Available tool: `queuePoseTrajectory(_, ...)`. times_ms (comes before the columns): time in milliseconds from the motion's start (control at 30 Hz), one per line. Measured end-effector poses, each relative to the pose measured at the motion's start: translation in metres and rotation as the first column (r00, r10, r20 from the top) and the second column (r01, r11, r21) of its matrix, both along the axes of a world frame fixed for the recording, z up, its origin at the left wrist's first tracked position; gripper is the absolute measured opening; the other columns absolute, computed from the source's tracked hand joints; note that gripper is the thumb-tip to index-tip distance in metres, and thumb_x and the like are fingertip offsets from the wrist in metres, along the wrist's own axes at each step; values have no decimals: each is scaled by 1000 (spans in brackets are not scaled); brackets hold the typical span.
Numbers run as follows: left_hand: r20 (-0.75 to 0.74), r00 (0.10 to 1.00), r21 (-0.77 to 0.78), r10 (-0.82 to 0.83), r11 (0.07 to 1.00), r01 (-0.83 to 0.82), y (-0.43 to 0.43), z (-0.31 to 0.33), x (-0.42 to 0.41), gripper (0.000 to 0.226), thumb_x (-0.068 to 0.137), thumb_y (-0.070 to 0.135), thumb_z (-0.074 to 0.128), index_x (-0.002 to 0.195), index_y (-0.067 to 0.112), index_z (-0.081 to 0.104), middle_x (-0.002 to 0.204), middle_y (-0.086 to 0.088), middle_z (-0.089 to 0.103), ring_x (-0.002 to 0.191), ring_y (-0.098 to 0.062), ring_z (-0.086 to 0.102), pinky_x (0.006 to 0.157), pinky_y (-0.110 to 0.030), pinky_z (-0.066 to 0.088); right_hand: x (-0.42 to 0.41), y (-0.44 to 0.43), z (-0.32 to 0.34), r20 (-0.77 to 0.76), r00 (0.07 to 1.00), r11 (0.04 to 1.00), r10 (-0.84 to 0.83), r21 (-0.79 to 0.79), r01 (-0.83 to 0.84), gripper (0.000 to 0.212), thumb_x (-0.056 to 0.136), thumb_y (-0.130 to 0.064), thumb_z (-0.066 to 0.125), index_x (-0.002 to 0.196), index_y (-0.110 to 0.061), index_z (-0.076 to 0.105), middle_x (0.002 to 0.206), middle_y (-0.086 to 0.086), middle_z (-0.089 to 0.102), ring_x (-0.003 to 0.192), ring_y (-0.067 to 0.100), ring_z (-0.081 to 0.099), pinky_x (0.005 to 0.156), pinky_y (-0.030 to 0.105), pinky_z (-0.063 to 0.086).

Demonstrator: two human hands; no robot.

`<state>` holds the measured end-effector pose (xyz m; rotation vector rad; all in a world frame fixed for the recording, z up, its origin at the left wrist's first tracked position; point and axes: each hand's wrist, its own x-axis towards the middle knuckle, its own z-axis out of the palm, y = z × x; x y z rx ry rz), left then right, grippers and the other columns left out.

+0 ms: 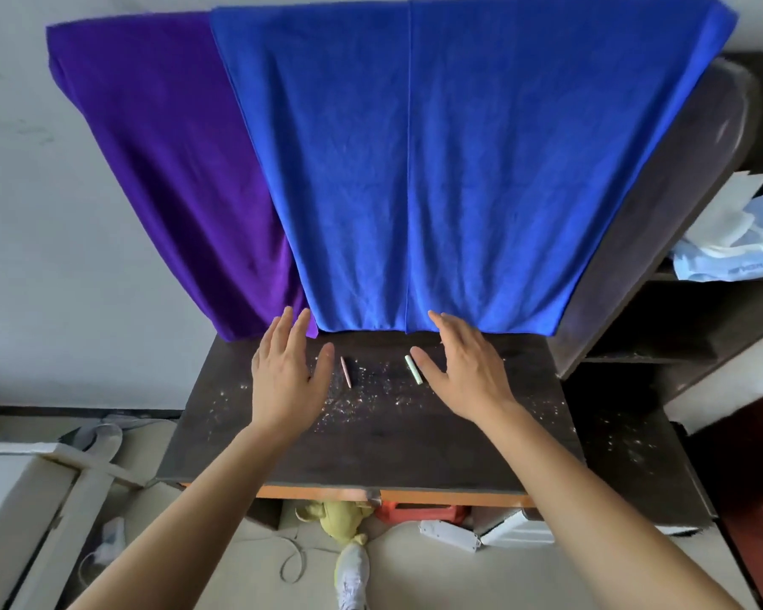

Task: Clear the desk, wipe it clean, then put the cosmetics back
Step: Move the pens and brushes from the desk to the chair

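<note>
A dark wooden desk (371, 451) is strewn with fine white specks. On it lie two thin cosmetic sticks: a pink one (346, 372) left of centre and a pale green one (413, 370) right of centre. My left hand (285, 376) hovers flat with straight fingers just left of the pink stick. My right hand (463, 372) is spread flat just right of the green stick, its thumb close beside it. Neither hand holds anything.
A blue towel (450, 169) and a purple cloth (164, 169) hang down behind the desk's far edge. A dark shelf unit at the right holds crumpled white and blue wrapping (732, 239). Below the front edge lie a yellow plush toy (340, 517), white boxes and a cord.
</note>
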<state>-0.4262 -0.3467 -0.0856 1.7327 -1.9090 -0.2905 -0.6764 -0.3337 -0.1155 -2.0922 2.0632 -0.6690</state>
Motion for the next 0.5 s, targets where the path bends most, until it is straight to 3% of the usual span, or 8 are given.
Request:
queuePoseTrajectory(267, -8, 997, 349, -75, 934, 73, -105, -85, 10, 65, 97, 43, 55, 152, 14, 35, 158, -9, 34, 144, -29, 29, 114, -43, 29, 6, -82, -59, -46, 990, 964, -135, 227, 142, 66, 96, -54, 51, 151, -19, 39, 148, 3, 48, 134, 24, 44, 103, 41, 45)
queuePoseTrajectory(500, 52, 998, 589, -22, 808, -13, -142, -150, -2, 64, 92, 48, 57, 147, 20, 41, 139, -10, 49, 131, -30, 40, 100, -41, 40, 8, -102, -113, -79, 990, 893, -117, 428, 139, 63, 95, -52, 55, 147, -19, 43, 138, 3, 52, 125, 26, 49, 93, 41, 50)
